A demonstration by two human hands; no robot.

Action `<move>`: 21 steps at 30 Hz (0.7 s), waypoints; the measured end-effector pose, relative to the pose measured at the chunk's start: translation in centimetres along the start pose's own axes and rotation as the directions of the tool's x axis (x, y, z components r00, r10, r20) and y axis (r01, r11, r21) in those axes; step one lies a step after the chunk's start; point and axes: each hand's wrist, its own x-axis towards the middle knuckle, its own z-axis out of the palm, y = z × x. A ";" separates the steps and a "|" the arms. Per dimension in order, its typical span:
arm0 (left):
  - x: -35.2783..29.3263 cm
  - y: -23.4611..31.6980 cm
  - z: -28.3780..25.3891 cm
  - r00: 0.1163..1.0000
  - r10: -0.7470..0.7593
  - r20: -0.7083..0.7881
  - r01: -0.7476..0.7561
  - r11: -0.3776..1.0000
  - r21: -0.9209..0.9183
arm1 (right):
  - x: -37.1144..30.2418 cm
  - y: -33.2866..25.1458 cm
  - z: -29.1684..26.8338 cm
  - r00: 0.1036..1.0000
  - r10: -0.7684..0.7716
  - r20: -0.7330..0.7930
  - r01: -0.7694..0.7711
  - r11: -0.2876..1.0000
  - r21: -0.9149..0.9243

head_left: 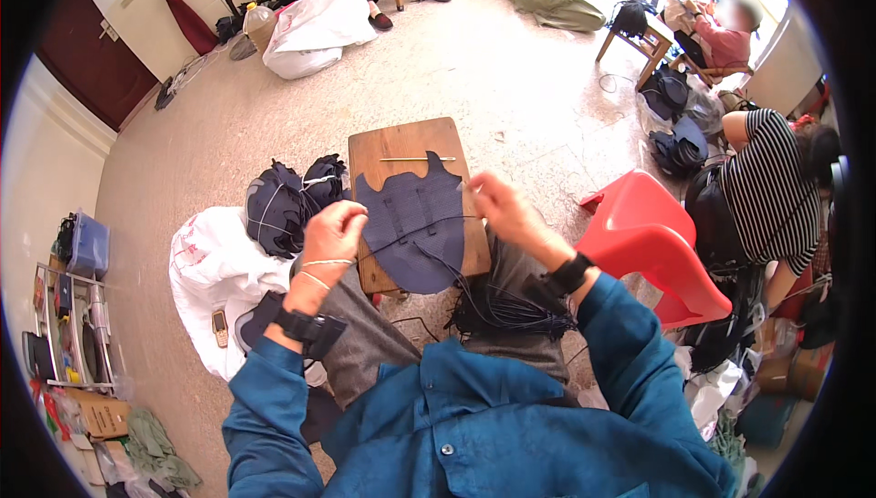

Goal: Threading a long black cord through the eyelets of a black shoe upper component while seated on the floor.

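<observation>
A: What's in your hands rn?

B: My left hand is curled into a loose fist w/ fingers pinched on a dark thread, right at the left edge of the dark blue shoe-upper piece. My right hand is up at the piece's right edge, fingertips pinched narrow on sth thin, prob. a needle, too small to tell for sure.

A: And where's the piece itself?

B: Lying flat on the small wooden board across my knees, its lower part hanging over the board's near edge. The thread runs across it btw both hands.

A: Anything else on the board?

B: A thin stick near the far end, apart from the piece.

A: Around you?

B: A bunch of dark cords on my right thigh. Tied bundles of dark pieces on a white sack to my left, just beside the board. Red plastic chair to my right, person in a striped top beyond it.
</observation>
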 end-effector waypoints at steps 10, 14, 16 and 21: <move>-0.7 -0.4 8.2 0.964 0.244 0.102 -0.251 0.966 0.056 | -1.1 -1.9 1.8 0.980 0.123 0.156 -0.190 0.806 0.560; -1.5 -0.1 7.4 0.944 0.269 0.190 -0.288 0.954 0.085 | -2.6 -6.3 -5.1 0.958 0.214 0.192 -0.281 0.552 0.785; -1.8 -0.3 7.3 0.941 0.276 0.194 -0.284 0.959 0.015 | -2.0 -5.8 -5.6 0.963 0.231 0.139 -0.255 0.608 0.752; -1.5 -0.3 8.1 0.949 0.268 0.163 -0.274 0.961 0.016 | -1.0 1.3 1.2 0.999 0.046 0.027 -0.048 0.992 0.118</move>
